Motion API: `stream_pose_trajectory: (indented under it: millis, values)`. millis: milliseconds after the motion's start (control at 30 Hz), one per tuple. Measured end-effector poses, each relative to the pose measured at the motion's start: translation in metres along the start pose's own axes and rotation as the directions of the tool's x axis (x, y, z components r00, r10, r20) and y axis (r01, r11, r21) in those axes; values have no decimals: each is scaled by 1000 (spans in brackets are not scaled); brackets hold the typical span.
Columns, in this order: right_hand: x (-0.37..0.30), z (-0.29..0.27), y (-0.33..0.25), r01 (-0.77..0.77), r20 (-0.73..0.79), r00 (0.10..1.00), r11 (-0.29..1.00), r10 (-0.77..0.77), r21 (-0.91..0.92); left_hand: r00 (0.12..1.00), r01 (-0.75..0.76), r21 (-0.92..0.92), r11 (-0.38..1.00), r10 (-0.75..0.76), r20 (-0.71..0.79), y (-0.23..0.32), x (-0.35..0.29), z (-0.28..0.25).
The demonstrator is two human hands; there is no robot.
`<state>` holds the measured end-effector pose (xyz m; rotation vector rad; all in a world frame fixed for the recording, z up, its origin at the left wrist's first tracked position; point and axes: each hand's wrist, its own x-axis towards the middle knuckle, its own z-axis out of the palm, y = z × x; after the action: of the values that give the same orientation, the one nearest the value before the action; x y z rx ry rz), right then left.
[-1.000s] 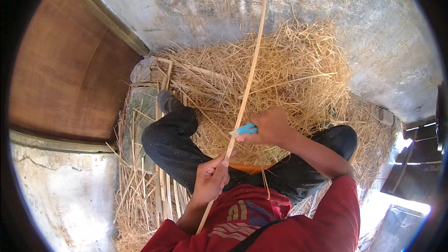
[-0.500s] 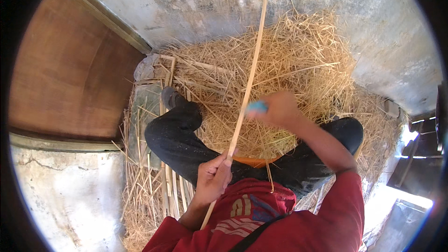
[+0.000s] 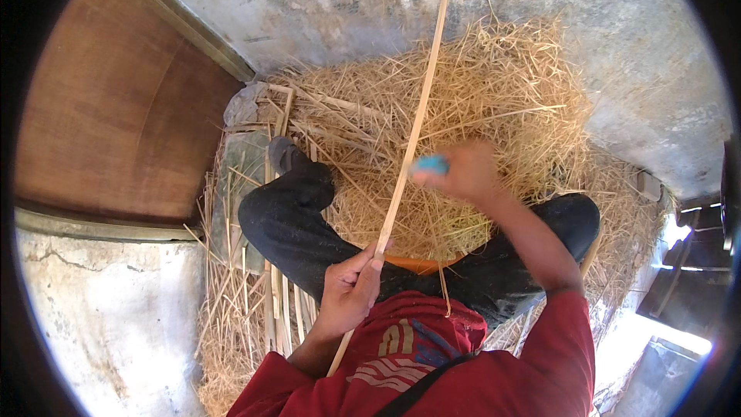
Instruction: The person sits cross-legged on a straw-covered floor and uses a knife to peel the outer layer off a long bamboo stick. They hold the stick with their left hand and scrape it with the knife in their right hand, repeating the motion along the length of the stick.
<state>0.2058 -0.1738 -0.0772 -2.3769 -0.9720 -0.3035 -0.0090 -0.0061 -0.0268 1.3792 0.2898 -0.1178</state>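
Observation:
A long, pale strip of split bamboo or wood (image 3: 423, 104) slants up from my lap toward the wall. My left hand (image 3: 349, 295) is closed around its lower part, thumb along the strip, and the lower end passes beside my red shirt. My right hand (image 3: 469, 173) is closed on a small blue object (image 3: 431, 164), possibly a tool's handle, right beside the middle of the strip. Motion smears this hand, and no blade can be made out.
Shavings and straw-like fibres (image 3: 494, 85) are heaped before my bent legs (image 3: 285, 208) up to the stained wall (image 3: 648, 54). More strips (image 3: 282, 316) lie at my left. A brown wooden panel (image 3: 116, 108) stands on the left. Something orange (image 3: 432, 266) shows beneath my legs.
My right hand with the blue object has shifted slightly right and toward me, a little off the strip. The strip's far end has dipped slightly; my left hand keeps its hold.

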Motion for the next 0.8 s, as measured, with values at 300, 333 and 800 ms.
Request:
stream_pose_trajectory:
  millis: [300,333,800]
  values:
    - [-12,-3,-19,65,285,955,997,-76,46,998,61,12,998,-61,-31,-3,-10,0]
    - [-7,-3,-11,-5,249,968,999,13,-34,997,78,20,997,-78,-21,-3,-15,0]
    - [71,-68,269,-837,-362,537,535,762,-116,972,80,374,924,-155,174,1,-53,-10]
